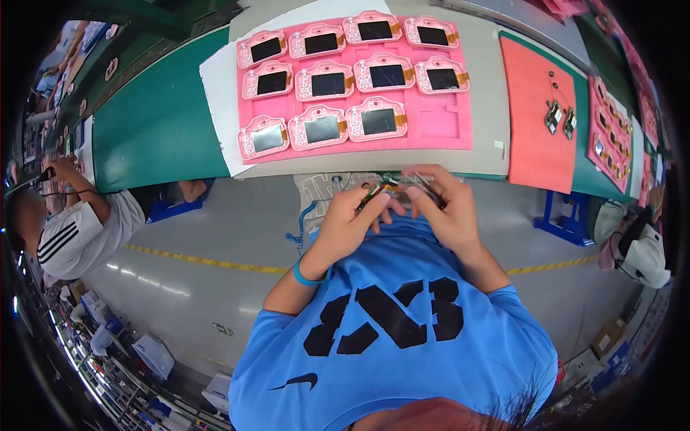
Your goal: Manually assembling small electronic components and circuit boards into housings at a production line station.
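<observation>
Both my hands meet in front of my chest, at the near edge of the bench. My left hand (pixel 351 224) is closed on a small green circuit board (pixel 372 192), gripped between thumb and fingers. My right hand (pixel 453 215) is beside it, its fingers curled in toward the board. What those right fingers pinch, if anything, is too small and partly hidden. Beyond my hands, a pink foam tray (pixel 438 126) bears several pink shells (pixel 378 121), each with a dark screen and an orange-brown ribbon cable at its right side.
On the right, a red-orange mat (pixel 528 118) carries two small circuit boards (pixel 553 117) with thin wires. Another pink tray (pixel 609 144) of parts lies farther right. A blue coiled cord (pixel 306 218) hangs left of my hands. One person (pixel 93 223) sits at the left.
</observation>
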The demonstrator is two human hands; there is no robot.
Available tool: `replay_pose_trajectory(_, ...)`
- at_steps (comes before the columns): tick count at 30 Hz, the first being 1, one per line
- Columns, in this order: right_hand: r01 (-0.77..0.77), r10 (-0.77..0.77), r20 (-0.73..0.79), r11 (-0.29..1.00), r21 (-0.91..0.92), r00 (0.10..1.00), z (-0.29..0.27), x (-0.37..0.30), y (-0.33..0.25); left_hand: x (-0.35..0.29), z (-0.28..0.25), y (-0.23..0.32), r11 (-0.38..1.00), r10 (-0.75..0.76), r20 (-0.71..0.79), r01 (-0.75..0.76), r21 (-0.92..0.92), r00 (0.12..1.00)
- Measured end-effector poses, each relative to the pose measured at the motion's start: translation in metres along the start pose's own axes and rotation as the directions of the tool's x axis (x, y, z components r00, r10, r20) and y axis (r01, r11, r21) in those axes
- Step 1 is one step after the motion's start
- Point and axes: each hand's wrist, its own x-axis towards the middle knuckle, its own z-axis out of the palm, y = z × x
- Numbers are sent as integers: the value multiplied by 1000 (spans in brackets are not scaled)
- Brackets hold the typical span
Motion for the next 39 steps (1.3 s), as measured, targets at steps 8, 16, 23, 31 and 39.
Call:
replay_pose_trajectory(8,-119,107,166,991,67,980,-2,17,-10,6,-16,24,953,5,185,-61,298,983)
replay_pose_trajectory(16,-196,159,156,946,259,975,-17,24,-7,34,-8,53,912,-111,258,-5,410,960)
replay_pose_trajectory(23,-201,199,54,867,456,979,-28,30,-6,55,13,65,863,-117,221,-11,506,968)
replay_pose_trajectory(31,-211,195,95,756,619,976,-26,27,5,57,13,65,846,-133,255,-25,533,958)
replay_pose_trajectory(39,-215,194,108,707,674,975,-16,24,3,48,9,58,882,-109,227,-11,471,968)
